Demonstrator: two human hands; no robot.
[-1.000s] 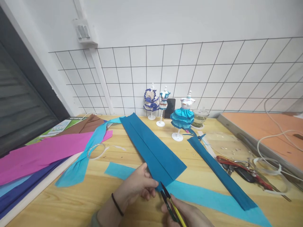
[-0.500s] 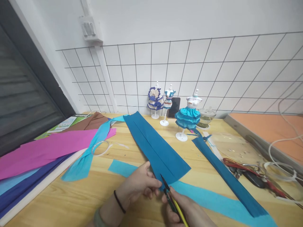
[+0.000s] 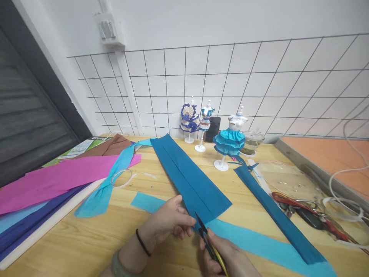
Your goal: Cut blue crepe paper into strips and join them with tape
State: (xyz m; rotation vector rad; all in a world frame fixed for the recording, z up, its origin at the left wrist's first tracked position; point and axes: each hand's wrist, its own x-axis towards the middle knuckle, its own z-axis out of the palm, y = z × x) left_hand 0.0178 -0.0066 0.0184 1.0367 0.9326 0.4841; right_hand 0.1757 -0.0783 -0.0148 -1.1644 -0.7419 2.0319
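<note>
A wide strip of dark teal crepe paper (image 3: 184, 173) slants across the middle of the table, a lengthwise crease along it. My left hand (image 3: 173, 219) pinches its near left edge between thumb and fingers. Closed around small thread snips (image 3: 211, 246) with black blades and a yellow part is my right hand (image 3: 221, 254). The blades lie apart at the near end of the teal paper, one over its top and the other lower, close to my left fingertips. Beneath runs a light blue paper strip (image 3: 253, 240), partly covered by the teal paper and my hands.
Pink crepe paper (image 3: 57, 177) and other coloured sheets lie at left, near a roll of clear tape (image 3: 121, 178). Small dress forms, one in a turquoise skirt (image 3: 229, 142), stand at the back. A narrow teal strip (image 3: 276, 211) and tools with red handles (image 3: 291, 200) lie at right.
The view has shifted slightly. My hands, the snips and the teal paper keep nearly the same positions, with the blades still at the paper's near edge.
</note>
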